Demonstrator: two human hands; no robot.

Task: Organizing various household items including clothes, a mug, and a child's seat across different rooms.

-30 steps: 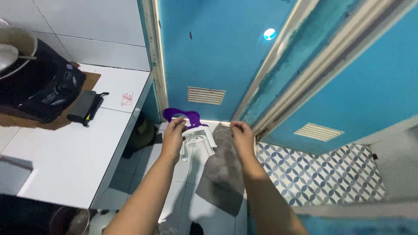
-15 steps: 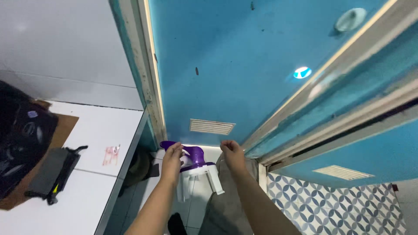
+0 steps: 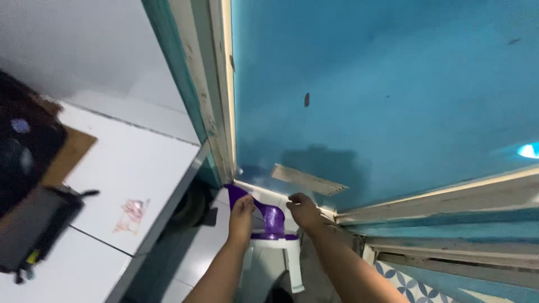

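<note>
Left hand: the left hand (image 3: 242, 209) reaches down and forward, its fingers curled onto the purple handle (image 3: 264, 209) of the white plastic tool, pinching it from the left side.
Right hand: the right hand (image 3: 305, 210) lies just right of the purple handle, fingers bent and close together; whether they grip the handle or only touch it cannot be told.
Tool: the white plastic frame (image 3: 279, 255) hangs below the purple handle, between the two forearms, with one white leg pointing down toward the floor. It is held low, in front of the foot of the blue door.
Door: the blue door (image 3: 382, 95) fills the upper right of the view; a pale slatted vent (image 3: 310, 179) sits near its bottom edge, just above the hands.
Frame: a worn, pale door frame (image 3: 216, 95) runs up the left edge of the door.
Worktop: a white tiled worktop (image 3: 123, 185) lies to the left, well apart from the hands, carrying a black appliance (image 3: 28, 224) on a brown board (image 3: 70, 157) and a small pink scrap (image 3: 132, 213).
Floor: white floor tiles (image 3: 210, 247) show below the hands; blue-and-white patterned tiles (image 3: 404, 280) show at the lower right.
</note>
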